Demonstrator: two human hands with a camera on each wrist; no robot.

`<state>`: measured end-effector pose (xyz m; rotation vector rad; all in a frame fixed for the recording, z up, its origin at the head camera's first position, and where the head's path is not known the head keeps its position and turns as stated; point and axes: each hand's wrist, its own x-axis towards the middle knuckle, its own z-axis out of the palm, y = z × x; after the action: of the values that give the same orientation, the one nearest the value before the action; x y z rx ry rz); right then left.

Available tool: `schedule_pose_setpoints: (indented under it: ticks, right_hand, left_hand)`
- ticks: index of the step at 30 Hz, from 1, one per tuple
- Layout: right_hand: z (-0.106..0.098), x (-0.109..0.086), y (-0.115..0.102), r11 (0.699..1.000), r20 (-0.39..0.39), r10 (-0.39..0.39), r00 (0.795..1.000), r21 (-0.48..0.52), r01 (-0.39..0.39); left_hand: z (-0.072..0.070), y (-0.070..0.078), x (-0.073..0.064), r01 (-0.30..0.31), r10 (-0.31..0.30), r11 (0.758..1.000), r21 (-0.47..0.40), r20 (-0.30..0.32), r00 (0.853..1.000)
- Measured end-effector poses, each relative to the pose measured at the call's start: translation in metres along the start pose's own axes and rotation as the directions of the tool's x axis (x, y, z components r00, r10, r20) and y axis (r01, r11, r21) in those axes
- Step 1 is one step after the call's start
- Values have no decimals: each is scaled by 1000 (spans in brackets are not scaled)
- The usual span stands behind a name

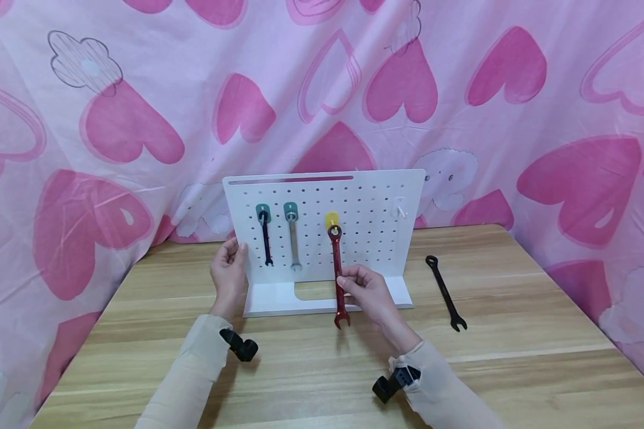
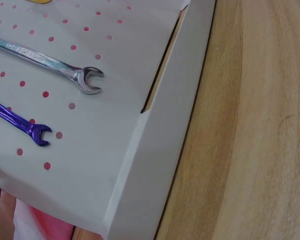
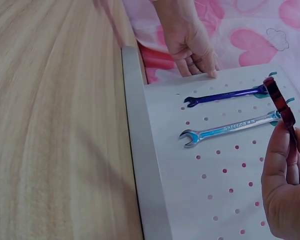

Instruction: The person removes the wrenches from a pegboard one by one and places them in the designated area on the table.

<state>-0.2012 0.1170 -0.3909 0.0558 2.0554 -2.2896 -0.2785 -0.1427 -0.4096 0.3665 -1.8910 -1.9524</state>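
A white pegboard [image 1: 311, 259] stands on the table. My left hand [image 1: 228, 268] grips its left edge, fingers mostly behind it; the right wrist view shows this hand [image 3: 190, 45] there too. My right hand [image 1: 367, 292] pinches a red wrench [image 1: 338, 268] by its lower shank. The wrench's ring end overlaps the yellow hook [image 1: 331, 218] in the head view, its open jaw pointing down. A purple wrench [image 3: 225, 96] and a silver wrench [image 2: 50, 61] hang on green hooks at the board's left.
A black wrench [image 1: 445, 292] lies on the wooden table [image 1: 520, 333], right of the pegboard. A white hook [image 1: 399, 208] sits near the board's upper right. Behind everything hangs a pink cloth [image 1: 322, 89] with hearts.
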Motion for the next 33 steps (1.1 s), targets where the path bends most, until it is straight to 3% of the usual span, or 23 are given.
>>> schedule_pose_setpoints:
  ticks: [19,33]
  right_hand:
    - [1,-7,-12,999,26,-35,999,17,35]
    - [-18,-20,-17,993,48,-114,992,21,113]
  left_hand:
    - [-1,-3,2,-16,16,1000,15,-2,1000]
    - [-1,-3,1,-11,11,999,36,0,1000]
